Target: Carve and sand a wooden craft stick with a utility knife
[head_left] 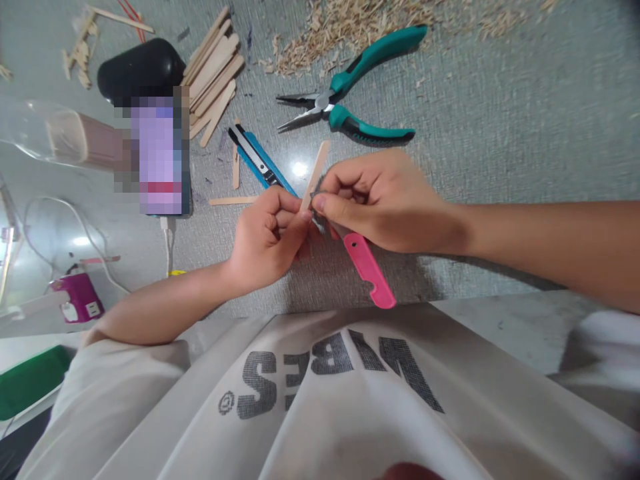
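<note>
My left hand [267, 233] pinches the lower end of a thin wooden stick [316, 172] that points up and away from me. My right hand [380, 200] holds a pink-handled tool [369, 267] and presses its grey working end against the stick where the two hands meet; the handle sticks out below the palm toward my shirt. The tool's tip is mostly hidden by my fingers. A blue utility knife [260, 162] lies on the surface just behind my left hand.
Teal-handled pliers [350, 100] lie open beyond my hands, with wood shavings [350, 23] behind them. A stack of wooden sticks [215, 73], a phone [160, 157], a black case [140, 67], a clear bottle [55, 133] and a purple charger [80, 297] sit at left.
</note>
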Available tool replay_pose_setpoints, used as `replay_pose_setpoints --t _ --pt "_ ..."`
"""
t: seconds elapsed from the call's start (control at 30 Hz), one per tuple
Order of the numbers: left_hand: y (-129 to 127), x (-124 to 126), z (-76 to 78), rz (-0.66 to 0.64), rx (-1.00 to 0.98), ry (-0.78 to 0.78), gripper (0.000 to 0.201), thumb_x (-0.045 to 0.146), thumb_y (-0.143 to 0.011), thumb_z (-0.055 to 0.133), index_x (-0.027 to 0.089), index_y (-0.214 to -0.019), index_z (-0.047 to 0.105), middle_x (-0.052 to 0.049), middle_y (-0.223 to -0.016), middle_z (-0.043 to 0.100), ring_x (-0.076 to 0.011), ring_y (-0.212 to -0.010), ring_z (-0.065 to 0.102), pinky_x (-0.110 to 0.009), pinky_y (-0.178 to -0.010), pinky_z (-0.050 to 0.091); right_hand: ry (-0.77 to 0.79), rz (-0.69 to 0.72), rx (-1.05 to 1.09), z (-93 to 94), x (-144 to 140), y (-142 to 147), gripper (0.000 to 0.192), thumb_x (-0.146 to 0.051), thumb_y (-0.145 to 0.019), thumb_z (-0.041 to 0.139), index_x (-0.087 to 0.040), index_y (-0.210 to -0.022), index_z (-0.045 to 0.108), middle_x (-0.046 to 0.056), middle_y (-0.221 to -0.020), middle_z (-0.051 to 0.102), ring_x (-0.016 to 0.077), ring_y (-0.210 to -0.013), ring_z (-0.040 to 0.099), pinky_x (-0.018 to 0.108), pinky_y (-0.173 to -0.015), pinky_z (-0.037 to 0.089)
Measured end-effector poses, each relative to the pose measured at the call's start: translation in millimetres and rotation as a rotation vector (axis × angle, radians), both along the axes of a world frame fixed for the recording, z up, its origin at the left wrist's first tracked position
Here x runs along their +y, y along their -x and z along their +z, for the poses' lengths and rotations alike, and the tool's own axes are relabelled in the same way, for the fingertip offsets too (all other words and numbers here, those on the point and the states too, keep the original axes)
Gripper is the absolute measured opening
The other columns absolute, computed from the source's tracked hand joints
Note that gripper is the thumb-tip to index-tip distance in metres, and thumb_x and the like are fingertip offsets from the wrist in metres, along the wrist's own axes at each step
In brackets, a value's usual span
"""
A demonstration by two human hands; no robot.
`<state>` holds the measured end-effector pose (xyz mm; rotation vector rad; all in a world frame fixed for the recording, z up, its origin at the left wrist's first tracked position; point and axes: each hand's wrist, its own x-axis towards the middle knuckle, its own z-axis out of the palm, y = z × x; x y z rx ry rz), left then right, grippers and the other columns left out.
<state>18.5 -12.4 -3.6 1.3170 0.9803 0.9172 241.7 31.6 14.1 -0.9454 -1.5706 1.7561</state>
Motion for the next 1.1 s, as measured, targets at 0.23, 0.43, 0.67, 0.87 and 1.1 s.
replay_pose_setpoints --t 0.23,0.43,0.67,0.87,1.1 --pt "0.3 4.5 7.1 -0.042 -0.041 0.038 0.041 0.057 -0.122 0.073 0.025 -0.102 0.058 0.006 -0.069 0.080 -0.0082 -0.038 0.062 -0.018 -0.035 0.040 -0.013 0.047 0.046 0.3 6.4 -5.3 0.039 -0.025 -0.113 0.082 -0.021 -0.078 0.067 -0.004 -0.066 0.066 0.0081 -0.058 0.050 0.026 -0.053 0.036" --pt "2.7 7.8 7.7 -0.078 -0.066 0.152 0.049 0.069 -0.119 0.074 0.026 -0.104 0.054 0.007 -0.073 0.083 -0.0087 -0.039 0.062 -0.020 -0.037 0.043 0.014 0.091 0.089 -1.4 6.1 -5.1 0.037 -0.038 -0.117 0.082 -0.021 -0.086 0.069 -0.003 -0.069 0.071 0.0088 -0.057 0.056 0.025 -0.052 0.038" --pt "2.3 8.5 9.4 -0.065 -0.108 0.169 0.053 0.067 -0.113 0.083 0.028 -0.101 0.051 0.007 -0.072 0.083 -0.0102 -0.039 0.065 -0.020 -0.033 0.040 -0.002 0.056 0.085 -1.9 1.9 -4.4 0.040 -0.047 -0.115 0.085 -0.022 -0.087 0.069 -0.003 -0.071 0.070 0.0095 -0.060 0.057 0.026 -0.053 0.039" --pt "1.1 6.0 6.1 -0.034 -0.063 0.111 0.048 0.065 -0.117 0.079 0.027 -0.103 0.051 0.005 -0.078 0.087 -0.0092 -0.040 0.065 -0.020 -0.036 0.042 -0.034 -0.025 0.005 -2.1 0.6 -4.7 0.037 -0.037 -0.115 0.082 -0.023 -0.084 0.067 -0.002 -0.072 0.070 0.0110 -0.061 0.054 0.027 -0.053 0.038" --pt "0.1 -1.4 0.6 0.014 -0.016 0.021 0.044 0.062 -0.114 0.083 0.026 -0.105 0.061 0.005 -0.072 0.083 -0.0114 -0.045 0.068 -0.021 -0.040 0.045 -0.033 0.010 -0.005 0.0 0.5 -2.7 0.042 -0.032 -0.113 0.082 -0.024 -0.078 0.062 -0.004 -0.069 0.066 0.0098 -0.060 0.050 0.027 -0.053 0.035"
